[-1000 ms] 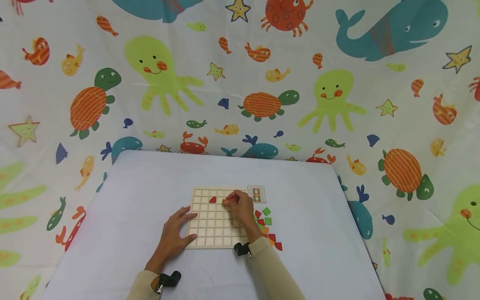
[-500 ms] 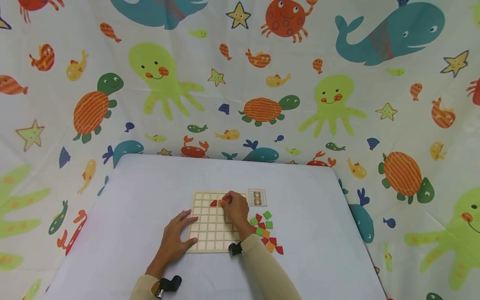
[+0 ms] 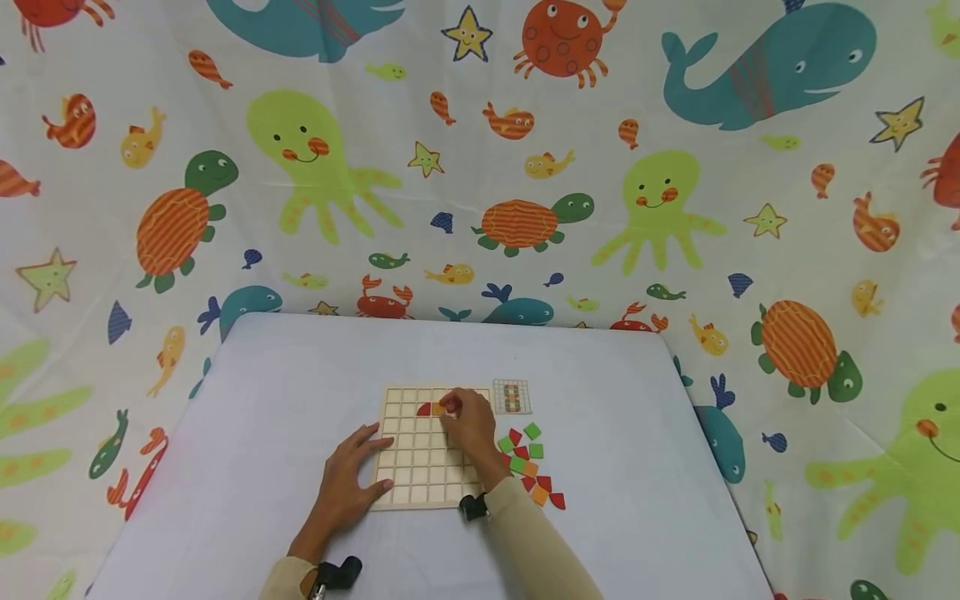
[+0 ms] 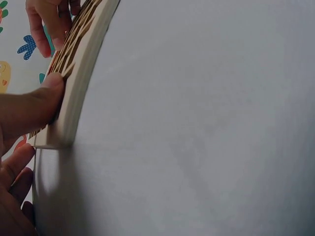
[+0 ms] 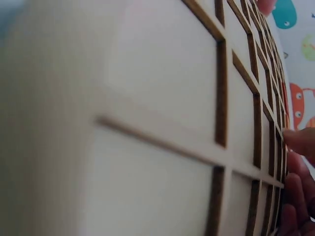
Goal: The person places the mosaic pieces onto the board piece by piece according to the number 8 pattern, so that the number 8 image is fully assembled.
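A light wooden grid board (image 3: pixel 409 476) lies on the white table. In one of its upper cells sits a red rounded tile (image 3: pixel 423 409), with an orange square tile (image 3: pixel 437 409) in the cell to its right. My right hand (image 3: pixel 474 432) bends over the upper part of the board, and its fingertips pinch a small red tile (image 3: pixel 451 407) beside the orange one, mostly hidden by the fingers. Along the board's left edge rests my left hand (image 3: pixel 345 477), fingers spread, thumb touching the rim near the lower corner. The left wrist view shows that thumb (image 4: pixel 47 93) on the board.
Right of the board lie several loose red, green and orange tiles, among them a green square tile (image 3: pixel 536 451) and a red tile (image 3: pixel 557 501). A small pattern card (image 3: pixel 522 386) with a printed grid lies at the board's upper right. A sea-animal cloth (image 3: pixel 450 208) hangs behind the table.
The orange square tile, earlier in my right fingers, now sits in the cell beside the red one. My right hand shifted slightly left, then right. The left hand stayed on the board's edge.
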`<state>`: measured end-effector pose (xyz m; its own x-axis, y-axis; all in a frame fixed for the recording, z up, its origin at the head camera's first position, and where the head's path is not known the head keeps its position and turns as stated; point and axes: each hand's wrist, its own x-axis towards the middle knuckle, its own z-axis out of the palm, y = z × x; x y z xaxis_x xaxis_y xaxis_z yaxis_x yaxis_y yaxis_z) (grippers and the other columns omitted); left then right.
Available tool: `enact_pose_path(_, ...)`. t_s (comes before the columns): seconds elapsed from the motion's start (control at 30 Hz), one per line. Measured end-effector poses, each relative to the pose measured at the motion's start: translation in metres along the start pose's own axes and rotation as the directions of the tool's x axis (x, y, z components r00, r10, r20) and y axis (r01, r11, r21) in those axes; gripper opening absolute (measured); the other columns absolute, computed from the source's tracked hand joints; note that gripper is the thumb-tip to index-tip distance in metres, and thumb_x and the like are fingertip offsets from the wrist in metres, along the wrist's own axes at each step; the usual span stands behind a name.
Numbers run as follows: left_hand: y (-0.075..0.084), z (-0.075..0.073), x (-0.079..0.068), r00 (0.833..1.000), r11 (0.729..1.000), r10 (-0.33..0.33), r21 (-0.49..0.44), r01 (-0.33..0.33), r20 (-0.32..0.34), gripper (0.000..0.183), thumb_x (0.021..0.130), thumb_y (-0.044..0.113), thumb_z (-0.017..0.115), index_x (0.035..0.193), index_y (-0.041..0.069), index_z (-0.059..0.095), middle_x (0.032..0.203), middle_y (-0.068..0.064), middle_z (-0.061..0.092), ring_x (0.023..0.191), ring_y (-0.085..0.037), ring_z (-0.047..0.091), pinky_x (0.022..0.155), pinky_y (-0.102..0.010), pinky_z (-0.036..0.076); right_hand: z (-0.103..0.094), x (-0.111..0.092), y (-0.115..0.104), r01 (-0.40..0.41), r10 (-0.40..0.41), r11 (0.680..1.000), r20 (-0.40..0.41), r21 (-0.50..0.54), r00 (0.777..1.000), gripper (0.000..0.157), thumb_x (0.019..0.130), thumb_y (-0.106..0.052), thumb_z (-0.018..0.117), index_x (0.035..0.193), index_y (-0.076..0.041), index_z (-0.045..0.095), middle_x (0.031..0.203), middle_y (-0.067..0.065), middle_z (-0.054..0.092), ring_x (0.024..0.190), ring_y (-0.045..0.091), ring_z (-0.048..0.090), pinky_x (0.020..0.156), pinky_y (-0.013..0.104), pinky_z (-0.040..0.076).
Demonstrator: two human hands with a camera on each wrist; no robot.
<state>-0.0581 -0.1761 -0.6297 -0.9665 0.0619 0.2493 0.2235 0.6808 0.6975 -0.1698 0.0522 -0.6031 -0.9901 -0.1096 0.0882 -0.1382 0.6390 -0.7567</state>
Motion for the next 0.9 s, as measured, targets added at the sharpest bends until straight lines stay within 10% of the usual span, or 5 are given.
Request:
enact_pose_path(0.37, 0.001, 0.000, 0.003, 1.000, 1.000, 0.003, 0.014, -0.003, -0.003, 0.068, 0.075, 0.015, 0.093, 0.138, 0.013, 0.069, 0.160, -0.020, 0.052, 0.150, -0.049, 0.041, 0.110, -0.078, 0.033, -0.039, -0.027, 0.022, -0.088, 0.100, 0.988, -0.089, 0.129, 0.991, 0.022, 0.086, -0.003, 0.084, 0.105, -0.012, 0.079, 0.096, 0.004, 0.075, 0.080, 0.015, 0.062, 0.070, 0.026, 0.052)
enact_pose_path(0.9, -0.001, 0.002, 0.002, 1.000, 1.000, 0.003, 0.004, -0.003, 0.000, 0.068, 0.075, 0.017, 0.093, 0.138, 0.012, 0.069, 0.160, -0.020, 0.052, 0.149, -0.049, 0.042, 0.108, -0.080, 0.032, -0.085, -0.051, 0.054, -0.334, 0.315, 0.933, -0.148, -0.131, 0.937, 0.019, 0.087, -0.018, 0.088, 0.106, -0.016, 0.082, 0.090, 0.003, 0.065, 0.084, 0.019, 0.057, 0.069, 0.031, 0.048)
